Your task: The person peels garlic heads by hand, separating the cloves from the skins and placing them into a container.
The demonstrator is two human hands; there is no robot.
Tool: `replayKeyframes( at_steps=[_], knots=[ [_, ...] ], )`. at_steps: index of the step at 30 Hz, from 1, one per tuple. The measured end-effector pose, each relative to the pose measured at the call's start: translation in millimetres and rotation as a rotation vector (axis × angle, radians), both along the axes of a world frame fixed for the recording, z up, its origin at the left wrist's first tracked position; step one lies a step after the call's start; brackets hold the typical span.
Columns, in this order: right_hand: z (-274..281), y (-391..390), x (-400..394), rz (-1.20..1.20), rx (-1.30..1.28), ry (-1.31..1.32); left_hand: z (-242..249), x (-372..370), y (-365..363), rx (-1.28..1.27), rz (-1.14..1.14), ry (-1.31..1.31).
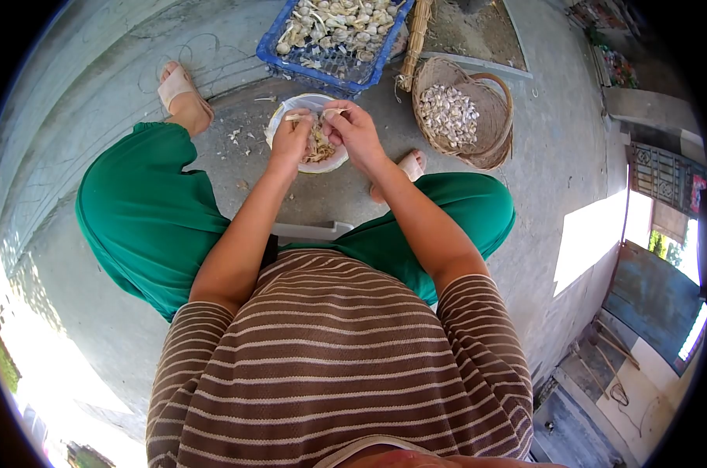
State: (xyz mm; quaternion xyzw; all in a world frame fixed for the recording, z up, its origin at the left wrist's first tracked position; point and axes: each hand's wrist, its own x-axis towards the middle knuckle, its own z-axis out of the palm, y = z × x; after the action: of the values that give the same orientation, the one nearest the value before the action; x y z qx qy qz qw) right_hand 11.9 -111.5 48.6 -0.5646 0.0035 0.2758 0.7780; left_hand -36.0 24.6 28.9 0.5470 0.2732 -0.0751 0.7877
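Note:
Above a white basin (331, 164) on the floor, my two hands are close together with fingers pinched. My left hand (292, 140) is closed on a pale piece of garlic (297, 118), with a thin whitish end showing at the fingertips. My right hand (356, 131) pinches another whitish bit of garlic (334, 113) between thumb and fingers; its exact shape is partly hidden. Dry, yellowish garlic skins and scraps (319, 147) lie inside the basin below the hands.
A blue plastic crate (269, 48) of garlic bulbs (341, 27) stands ahead. At right, a wicker basket (490, 117) holds loose cloves (448, 115). A straw bundle (416, 43) lies between them. Skin scraps (235, 136) litter the concrete floor near my sandalled feet.

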Motion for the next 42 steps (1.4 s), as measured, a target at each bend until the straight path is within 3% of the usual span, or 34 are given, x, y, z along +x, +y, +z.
replayKeyframes(
  at_steps=[4,7,11,14,17,22,24,25,27,31,34,36,39,42],
  knots=[
    [4.3,3.6,-2.1,-0.072,0.051,0.076,-3.4,2.1,3.3,-0.191,0.026,0.024],
    [-18.4,-8.0,3.1,0.078,-0.133,0.058,-6.6,2.3,4.7,-0.254,-0.007,0.03],
    [-28.4,-38.8,21.2,-0.382,0.054,0.205,-2.2,1.5,1.3,-0.109,-0.053,0.0],
    [-18.9,-78.6,56.7,-0.88,0.322,0.186,7.2,1.6,-2.3,-0.058,-0.047,-0.06],
    [-7.5,-90.4,63.9,-0.926,0.408,0.266,9.1,4.8,-5.1,-0.024,-0.058,-0.097],
    [16.8,-30.6,23.1,-0.012,-0.231,-0.076,11.5,5.0,-6.0,0.019,-0.12,-0.127],
    [7.8,-13.6,15.3,0.144,-0.395,-0.534,10.6,5.5,-7.6,0.127,-0.109,-0.234],
    [7.2,-12.6,15.2,0.142,-0.394,-0.534,11.4,4.9,-7.4,0.127,-0.111,-0.235],
    [6.5,-12.0,15.6,0.149,-0.311,-0.216,12.5,2.6,-4.8,0.03,-0.11,-0.174],
    [5.8,-9.3,16.0,0.115,-0.258,-0.223,8.6,1.4,-2.6,-0.091,-0.077,-0.155],
    [6.4,-8.9,12.4,0.131,-0.365,-0.266,5.8,1.6,-3.7,-0.265,-0.011,-0.121],
    [6.8,-9.8,10.6,0.097,-0.28,-0.278,5.2,2.6,-3.9,-0.358,-0.001,-0.105],
    [10.2,-10.8,9.6,0.089,-0.176,-0.242,7.3,3.4,-3.7,-0.414,0.024,-0.105],
    [15.8,-7.9,5.7,0.088,-0.229,-0.256,10.5,6.8,-4.7,-0.394,0.123,-0.141]
  ],
)
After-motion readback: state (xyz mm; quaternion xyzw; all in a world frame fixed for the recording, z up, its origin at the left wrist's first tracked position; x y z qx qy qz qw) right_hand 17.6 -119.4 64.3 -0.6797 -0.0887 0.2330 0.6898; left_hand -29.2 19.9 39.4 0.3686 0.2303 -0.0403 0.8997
